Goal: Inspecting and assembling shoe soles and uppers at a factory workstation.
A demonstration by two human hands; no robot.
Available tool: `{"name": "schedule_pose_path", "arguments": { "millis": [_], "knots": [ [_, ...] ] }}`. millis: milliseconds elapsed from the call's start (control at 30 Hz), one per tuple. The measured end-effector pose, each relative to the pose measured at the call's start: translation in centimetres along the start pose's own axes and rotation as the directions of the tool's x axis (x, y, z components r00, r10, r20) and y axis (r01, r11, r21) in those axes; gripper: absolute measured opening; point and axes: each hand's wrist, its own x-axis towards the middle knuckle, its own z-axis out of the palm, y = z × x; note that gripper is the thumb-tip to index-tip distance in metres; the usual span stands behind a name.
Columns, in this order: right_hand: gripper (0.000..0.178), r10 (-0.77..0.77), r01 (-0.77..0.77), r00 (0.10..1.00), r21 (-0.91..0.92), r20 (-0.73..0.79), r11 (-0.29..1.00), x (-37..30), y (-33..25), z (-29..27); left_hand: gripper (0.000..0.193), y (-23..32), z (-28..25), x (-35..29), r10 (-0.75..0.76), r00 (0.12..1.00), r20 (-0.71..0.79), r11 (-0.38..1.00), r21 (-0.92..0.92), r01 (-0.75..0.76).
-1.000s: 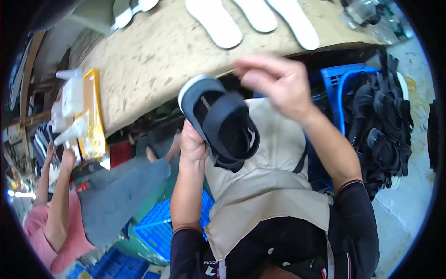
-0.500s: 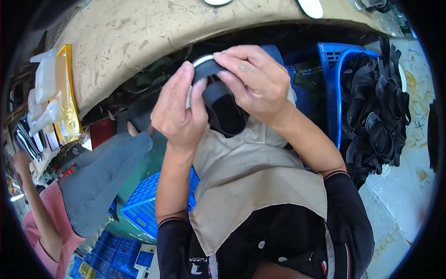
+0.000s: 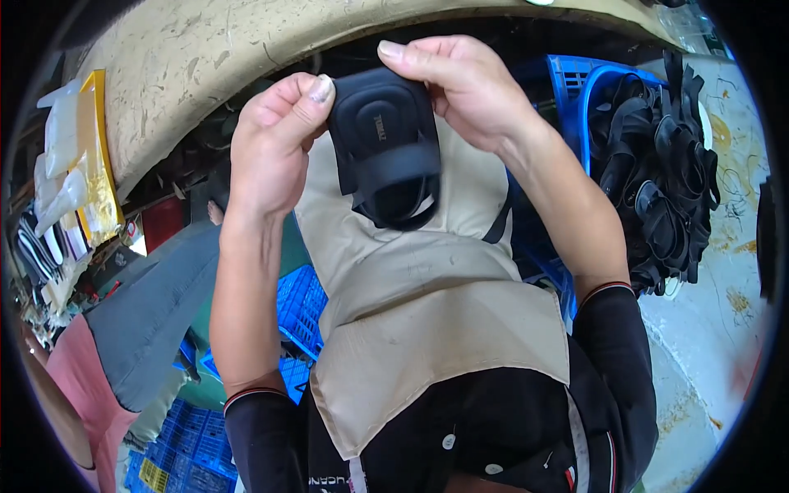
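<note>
A black sandal (image 3: pixel 380 115) with a padded insole and a wide strap (image 3: pixel 390 167) hangs over my lap, its heel end away from me and its strapped toe end toward me. At the far left corner my left hand (image 3: pixel 275 135) pinches the sandal's edge, thumb on the near side and fingers curled behind. My right hand (image 3: pixel 477 90) grips the far right corner, with the thumb at the top edge and the other fingers partly hidden behind the sandal. Beneath it lies my beige apron (image 3: pixel 460 329).
A worn beige table (image 3: pixel 189 74) curves across the far side. To the right, a blue crate (image 3: pixel 592 111) holds a heap of black straps (image 3: pixel 657 181). Blue crates (image 3: pixel 177 448) stand at the lower left, near a seated person (image 3: pixel 148 329). A yellow tray (image 3: pixel 103 164) carries clear plastic packages.
The sandal has gone from bent, with a white edge showing, to flatter, with its insole facing up. My hands have spread apart, the left one moving left.
</note>
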Motion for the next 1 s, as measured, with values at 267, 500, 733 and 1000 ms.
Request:
{"name": "schedule_pose_path", "arguments": {
  "millis": [267,500,733,1000],
  "knots": [
    [0.029,-0.146,0.137,0.988,-0.171,-0.041,0.976,1.1,2.4,-0.1,0.018,-0.4,-1.1,-0.1,-0.125,0.991,0.054,0.968,-0.212,0.133],
    [0.040,-0.351,0.305,0.936,-0.435,-0.027,0.847,2.5,3.8,0.8,0.021,-1.1,-0.5,-0.5,-0.184,0.978,-0.097,0.954,-0.257,0.155],
    [0.048,-0.352,0.334,0.934,-0.491,0.058,0.805,3.7,3.4,2.9,0.026,-0.5,-0.7,-1.3,0.011,0.991,-0.136,1.000,0.021,-0.009],
    [0.054,-0.315,0.335,0.942,-0.275,0.113,0.901,5.1,6.3,3.6,0.028,-1.0,-3.5,-1.5,0.003,0.999,-0.033,0.992,0.125,0.001]
  ]
}}
